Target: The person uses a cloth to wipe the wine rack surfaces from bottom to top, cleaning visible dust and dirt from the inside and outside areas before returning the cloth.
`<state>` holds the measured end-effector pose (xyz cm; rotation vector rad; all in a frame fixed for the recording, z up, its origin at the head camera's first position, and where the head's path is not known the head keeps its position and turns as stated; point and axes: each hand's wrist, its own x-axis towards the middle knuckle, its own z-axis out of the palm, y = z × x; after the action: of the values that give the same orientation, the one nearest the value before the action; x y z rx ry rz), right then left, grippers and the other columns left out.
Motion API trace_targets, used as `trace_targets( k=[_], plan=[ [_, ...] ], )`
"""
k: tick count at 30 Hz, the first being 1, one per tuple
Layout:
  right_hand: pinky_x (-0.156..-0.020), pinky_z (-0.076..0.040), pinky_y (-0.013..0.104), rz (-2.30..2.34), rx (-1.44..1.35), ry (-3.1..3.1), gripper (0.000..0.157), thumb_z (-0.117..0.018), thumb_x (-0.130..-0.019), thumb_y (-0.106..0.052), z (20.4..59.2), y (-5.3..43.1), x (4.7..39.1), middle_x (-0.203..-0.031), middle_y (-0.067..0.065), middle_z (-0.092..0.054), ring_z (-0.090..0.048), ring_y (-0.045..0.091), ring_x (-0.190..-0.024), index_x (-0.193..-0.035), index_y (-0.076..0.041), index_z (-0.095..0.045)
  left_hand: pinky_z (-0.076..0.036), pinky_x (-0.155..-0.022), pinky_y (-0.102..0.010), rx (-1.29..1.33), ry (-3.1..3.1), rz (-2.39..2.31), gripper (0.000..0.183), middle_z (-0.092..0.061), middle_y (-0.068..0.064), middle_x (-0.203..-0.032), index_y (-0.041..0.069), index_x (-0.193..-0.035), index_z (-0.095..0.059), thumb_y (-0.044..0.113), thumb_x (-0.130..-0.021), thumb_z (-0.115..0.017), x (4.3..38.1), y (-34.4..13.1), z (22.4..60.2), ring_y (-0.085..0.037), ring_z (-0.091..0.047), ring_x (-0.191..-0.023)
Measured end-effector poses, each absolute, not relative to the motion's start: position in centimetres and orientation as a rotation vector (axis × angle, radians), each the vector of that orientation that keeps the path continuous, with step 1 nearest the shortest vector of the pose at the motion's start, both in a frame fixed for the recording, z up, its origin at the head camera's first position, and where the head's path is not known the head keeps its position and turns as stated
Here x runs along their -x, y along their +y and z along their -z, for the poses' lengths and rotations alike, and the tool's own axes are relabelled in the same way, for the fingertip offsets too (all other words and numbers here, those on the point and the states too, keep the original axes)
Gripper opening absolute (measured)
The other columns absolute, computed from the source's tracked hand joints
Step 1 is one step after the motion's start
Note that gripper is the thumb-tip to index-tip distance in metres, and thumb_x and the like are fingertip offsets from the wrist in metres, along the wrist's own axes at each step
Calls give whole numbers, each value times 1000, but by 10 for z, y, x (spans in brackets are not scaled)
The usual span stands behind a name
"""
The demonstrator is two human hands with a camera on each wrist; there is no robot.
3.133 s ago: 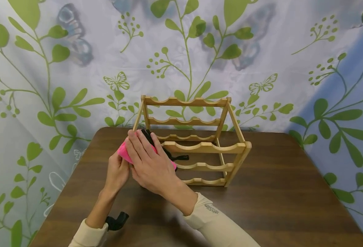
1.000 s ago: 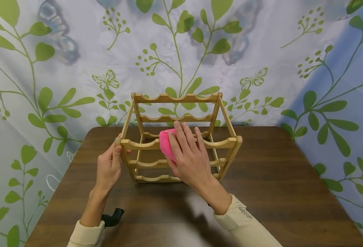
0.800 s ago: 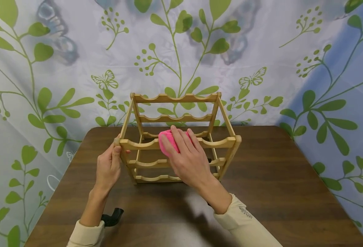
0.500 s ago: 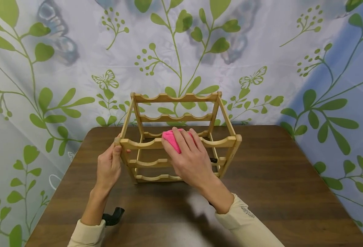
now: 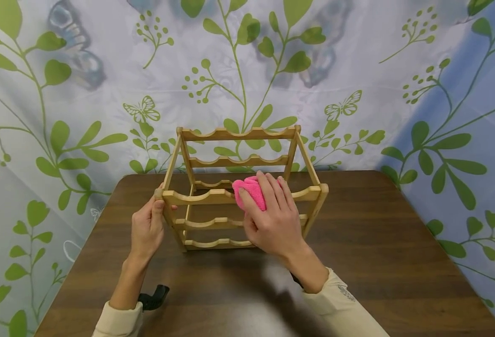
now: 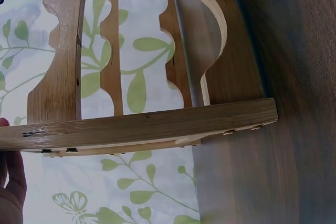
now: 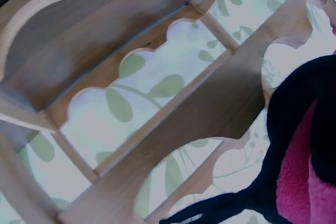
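A light wooden wine rack with scalloped rails stands upright on the table. At its top front left corner, my left hand grips the post, thumb on the near side; some of its fingers are hidden behind the wood. My right hand holds a fluffy pink cloth bunched over the top front rail, right of its middle. The right wrist view shows black fabric with a loose tail around the cloth's pink pile. In the left wrist view, the rack's side post crosses the frame beside the left hand.
The dark brown wooden table extends to both sides of the rack. Close behind hangs a pale curtain printed with green leaves and butterflies. A black curved piece shows beside the left wrist.
Earlier both hands were together on the cloth at the rack's left. The left hand then took the corner post; the right hand, with the cloth, has moved rightward along the top front rail.
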<state>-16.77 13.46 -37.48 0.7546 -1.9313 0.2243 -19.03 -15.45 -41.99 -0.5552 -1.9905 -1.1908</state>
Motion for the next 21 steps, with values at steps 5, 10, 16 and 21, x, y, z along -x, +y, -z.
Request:
trace_targets(
  k=[5,10,16,21],
  plan=[
    [-106,-33,63,-267,-738,-1912,38,-51,-87,-20,379,145,168,-142,29,-45,-46,48,-127,-121,-4,-60,-38,-50,-18,564,-1991,1204,37,-70,-16,-78,-2,-134,-58,18,-107,-43,189,-155,418,-5,-49,-57],
    [-107,-31,63,-280,-723,-1945,40,-47,-87,-19,381,159,167,-141,28,-46,-47,47,-127,-122,-2,-57,-45,-60,-14,547,-1992,1227,37,-71,-15,-78,-1,-135,-58,17,-107,-43,189,-154,419,-6,-63,-72],
    [-106,-33,62,-310,-670,-1991,39,-47,-86,-19,381,175,163,-142,29,-44,-45,47,-128,-121,-2,-58,-38,-52,-14,560,-1978,1241,38,-70,-18,-79,-3,-136,-55,17,-106,-43,190,-153,421,2,-48,-57],
    [-104,-34,64,-302,-597,-1949,40,-50,-88,-19,382,185,157,-143,29,-36,-39,50,-128,-124,-7,-62,-43,-56,-13,543,-1982,1232,37,-70,-18,-78,-3,-135,-57,17,-106,-44,190,-154,423,4,-57,-69]
  ],
)
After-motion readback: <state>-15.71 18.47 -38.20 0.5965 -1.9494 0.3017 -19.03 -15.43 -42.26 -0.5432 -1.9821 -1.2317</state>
